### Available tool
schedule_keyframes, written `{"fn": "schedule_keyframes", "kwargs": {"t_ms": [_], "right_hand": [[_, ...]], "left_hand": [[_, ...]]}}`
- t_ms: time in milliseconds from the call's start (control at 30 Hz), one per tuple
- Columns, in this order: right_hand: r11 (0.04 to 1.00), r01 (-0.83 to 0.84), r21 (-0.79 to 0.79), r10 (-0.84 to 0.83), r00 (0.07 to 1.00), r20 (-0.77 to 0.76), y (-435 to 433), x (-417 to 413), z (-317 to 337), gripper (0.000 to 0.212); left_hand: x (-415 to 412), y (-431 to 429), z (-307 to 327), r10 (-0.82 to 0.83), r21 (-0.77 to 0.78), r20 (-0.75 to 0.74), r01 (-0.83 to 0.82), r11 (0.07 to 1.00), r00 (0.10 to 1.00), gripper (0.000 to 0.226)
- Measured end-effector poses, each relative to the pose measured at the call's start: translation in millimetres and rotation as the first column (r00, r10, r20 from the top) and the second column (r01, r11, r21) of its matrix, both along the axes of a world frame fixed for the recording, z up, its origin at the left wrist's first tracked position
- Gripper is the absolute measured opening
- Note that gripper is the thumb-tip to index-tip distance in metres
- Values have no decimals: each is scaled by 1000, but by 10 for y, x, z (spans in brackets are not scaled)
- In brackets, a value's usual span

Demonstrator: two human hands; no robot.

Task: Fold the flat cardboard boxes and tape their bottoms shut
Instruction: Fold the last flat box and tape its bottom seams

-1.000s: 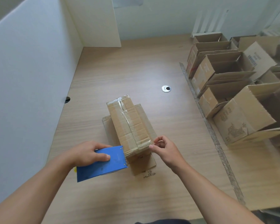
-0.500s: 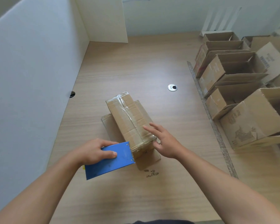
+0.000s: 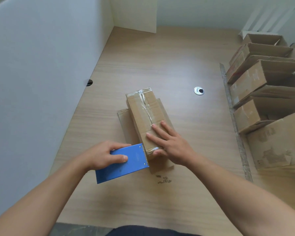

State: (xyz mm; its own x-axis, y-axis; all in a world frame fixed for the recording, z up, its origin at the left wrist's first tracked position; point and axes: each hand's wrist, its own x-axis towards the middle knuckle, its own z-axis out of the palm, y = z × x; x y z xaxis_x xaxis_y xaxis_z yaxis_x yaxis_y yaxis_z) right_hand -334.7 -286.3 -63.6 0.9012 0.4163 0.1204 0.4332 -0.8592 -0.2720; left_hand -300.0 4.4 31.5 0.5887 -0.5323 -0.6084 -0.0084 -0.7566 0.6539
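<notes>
Under right hand, box seam partly hidden.

Soft daylight, faint shadows, wide-angle edge distortion

I see a pale wood-grain tabletop, with a white wall on its left and a white panel at the far end. A round metal cable hole sits right of centre. A dark notch cuts the left edge, and small dark scribbles mark the near surface.
</notes>
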Motion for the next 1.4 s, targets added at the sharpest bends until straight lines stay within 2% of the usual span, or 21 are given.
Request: {"fn": "schedule_keyframes", "kwargs": {"t_ms": [200,400,533,600,667,733,833,900,1000,1133,1233,1400], "right_hand": [[1000,24,-1,-24,989,-144,-4,3,35,73],[999,35,-32,-42,963,-267,12,6,109,80],[998,46,-44,-57,950,-308,32,3,158,85],[998,59,-31,-66,942,-330,47,2,178,91],[996,83,-13,-83,936,-342,75,-12,201,96],[993,122,-4,-115,926,-360,98,-41,222,101],[986,166,9,-150,909,-388,121,-71,250,108],[985,171,-3,-158,902,-401,148,-83,277,103],[981,196,-15,-183,887,-424,177,-144,304,75],[973,227,30,-188,864,-467,142,-214,325,69],[971,234,56,-178,855,-486,152,-272,320,66],[960,245,138,-146,854,-499,183,-386,311,67]], "left_hand": [[-29,320,34,31,-21,-86,-32,999,996,34],[12,26,-179,88,64,-46,-85,994,995,26],[64,-167,-150,68,108,-19,-65,992,998,26],[80,-250,-89,14,186,32,-19,982,999,25],[68,-381,-27,-78,318,148,27,948,986,22],[32,-520,24,-120,419,251,4,908,961,22],[-42,-647,63,-140,501,326,-45,864,935,24],[-88,-713,42,-195,548,381,-51,835,904,23],[-197,-767,-33,-263,585,422,-39,810,868,29],[-298,-487,-157,-112,498,473,-160,852,874,34],[-342,-150,-290,-26,475,518,-262,840,855,49],[-353,185,-636,106,452,494,-359,816,863,70]]}}
